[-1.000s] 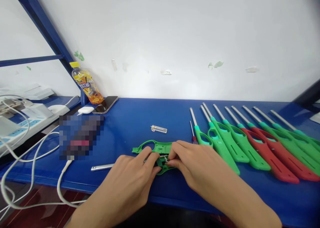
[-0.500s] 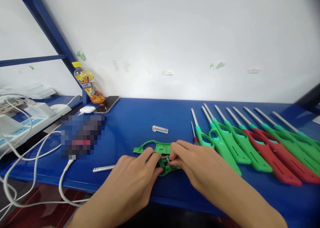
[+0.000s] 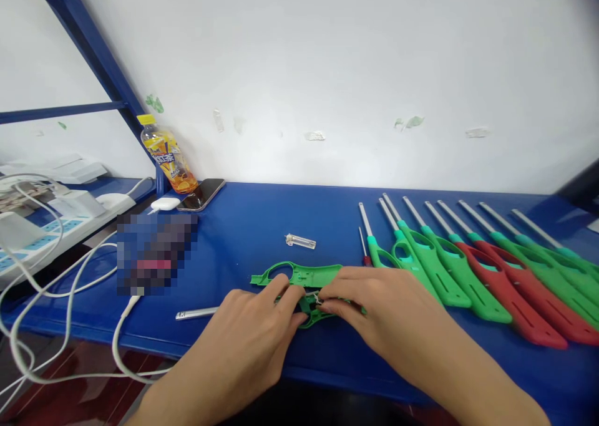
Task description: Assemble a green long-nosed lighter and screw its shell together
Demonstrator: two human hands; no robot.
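Observation:
My left hand [image 3: 259,329] is closed on the front half of an opened green gas lighter casing [image 3: 312,319], its thumb and fingertips near the dark green trigger. From under that hand a silver metal tube [image 3: 199,314] sticks out to the left. My right hand [image 3: 381,301] pinches at a thin pale wire [image 3: 319,299] inside the same half, and its fingers hide much of the handle. Just behind lies the other green casing half [image 3: 306,277], hollow side up. Farther back rests a small clear fuel tank [image 3: 301,242].
Several assembled green and red lighters [image 3: 486,289] lie in a row on the right, with a screwdriver [image 3: 363,248] at their left end. A drink bottle [image 3: 169,158], a phone [image 3: 203,194], a blurred device [image 3: 159,251] and white cables [image 3: 70,301] occupy the left.
My right hand has shifted slightly right and its fingers have straightened, showing more of the rear casing half. The left hand keeps its grip; the view has moved a little.

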